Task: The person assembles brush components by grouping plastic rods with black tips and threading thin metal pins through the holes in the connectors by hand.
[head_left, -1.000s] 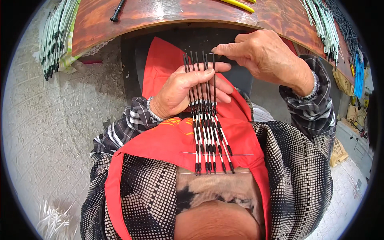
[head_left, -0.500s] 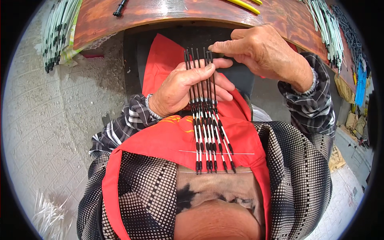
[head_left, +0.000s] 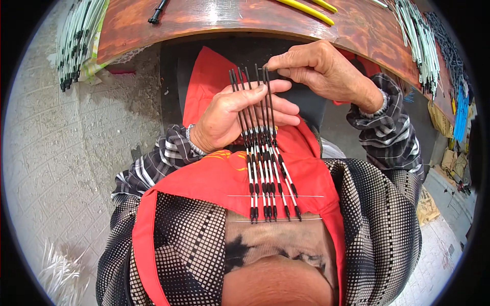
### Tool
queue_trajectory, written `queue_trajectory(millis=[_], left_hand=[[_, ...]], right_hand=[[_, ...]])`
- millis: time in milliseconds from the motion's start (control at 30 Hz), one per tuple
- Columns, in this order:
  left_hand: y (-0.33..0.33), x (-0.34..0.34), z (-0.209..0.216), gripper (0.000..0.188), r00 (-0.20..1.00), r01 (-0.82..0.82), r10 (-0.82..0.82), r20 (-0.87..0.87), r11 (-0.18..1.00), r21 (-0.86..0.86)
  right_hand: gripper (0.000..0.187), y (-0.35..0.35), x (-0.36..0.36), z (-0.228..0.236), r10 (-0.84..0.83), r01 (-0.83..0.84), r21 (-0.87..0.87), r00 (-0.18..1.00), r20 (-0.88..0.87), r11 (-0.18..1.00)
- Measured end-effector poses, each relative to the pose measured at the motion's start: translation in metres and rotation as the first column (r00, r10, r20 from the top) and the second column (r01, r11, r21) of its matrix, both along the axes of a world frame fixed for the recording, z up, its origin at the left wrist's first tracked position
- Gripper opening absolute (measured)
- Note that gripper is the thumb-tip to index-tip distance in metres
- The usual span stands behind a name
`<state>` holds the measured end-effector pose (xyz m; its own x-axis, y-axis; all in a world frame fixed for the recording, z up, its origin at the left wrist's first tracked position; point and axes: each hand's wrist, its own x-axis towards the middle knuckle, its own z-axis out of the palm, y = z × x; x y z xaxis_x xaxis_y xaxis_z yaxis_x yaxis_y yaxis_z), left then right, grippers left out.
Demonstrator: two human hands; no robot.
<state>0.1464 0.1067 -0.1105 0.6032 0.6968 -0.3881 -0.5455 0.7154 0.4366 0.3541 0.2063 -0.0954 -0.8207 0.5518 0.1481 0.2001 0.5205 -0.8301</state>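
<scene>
My left hand (head_left: 223, 113) is closed around a row of thin rods (head_left: 253, 134), its thumb lying across them and its fingers behind. Each rod is black at the far end and banded black and white toward my chest. Two fine metal wires cross the near part of the row, over my red apron (head_left: 204, 176) and the cloth at my chest. At the far tips, my right hand (head_left: 326, 74) has thumb and index finger pinched together on a thin wire (head_left: 261, 69), of which only a short bit shows. The rods fan out slightly, with gaps between their tips.
A brown wooden table (head_left: 204, 30) curves across the far side, bearing a yellow-handled tool (head_left: 311, 13) and a black rod-like piece (head_left: 157, 13). White-and-black rod bundles hang at its left (head_left: 81, 41) and right (head_left: 421, 46). White strands (head_left: 61, 270) lie on the floor.
My right hand has moved slightly left and down, its pinch now closer to the rod tips. The far rod ends have shifted a little left and spread apart. My left hand keeps its hold.
</scene>
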Motion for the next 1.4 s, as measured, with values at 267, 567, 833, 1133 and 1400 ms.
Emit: queue_trajectory(millis=[267, 567, 833, 1133, 1400], left_hand=[[-0.003, -0.002, 0.0, 0.045, 0.997, 0.044, -0.041, -0.058, 0.998, 0.05], [0.001, 0.001, -0.009, 0.045, 0.996, 0.083, -0.08, -0.046, 0.995, 0.062], [-0.005, 0.002, -0.024, 0.046, 0.998, 0.055, -0.053, -0.029, 0.996, 0.067], [0.002, 0.002, -0.011, 0.047, 0.993, 0.118, -0.115, -0.04, 0.99, 0.08], [0.003, 0.002, -0.001, 0.047, 0.995, 0.088, -0.083, -0.06, 0.992, 0.092]], right_hand=[[0.02, -0.007, -0.016, 0.018, -0.024, 0.051, -0.146, 0.984, 0.178, 0.988], [0.028, 0.0, -0.023, 0.013, 0.06, -0.01, -0.181, 0.959, 0.276, 0.983], [0.021, -0.007, -0.014, 0.038, 0.002, 0.119, -0.29, 0.922, 0.386, 0.95], [0.026, -0.011, -0.004, 0.005, -0.115, 0.174, -0.209, 0.956, 0.269, 0.962], [0.024, -0.01, -0.009, 0.02, -0.134, 0.161, -0.079, 0.953, 0.27, 0.984]])
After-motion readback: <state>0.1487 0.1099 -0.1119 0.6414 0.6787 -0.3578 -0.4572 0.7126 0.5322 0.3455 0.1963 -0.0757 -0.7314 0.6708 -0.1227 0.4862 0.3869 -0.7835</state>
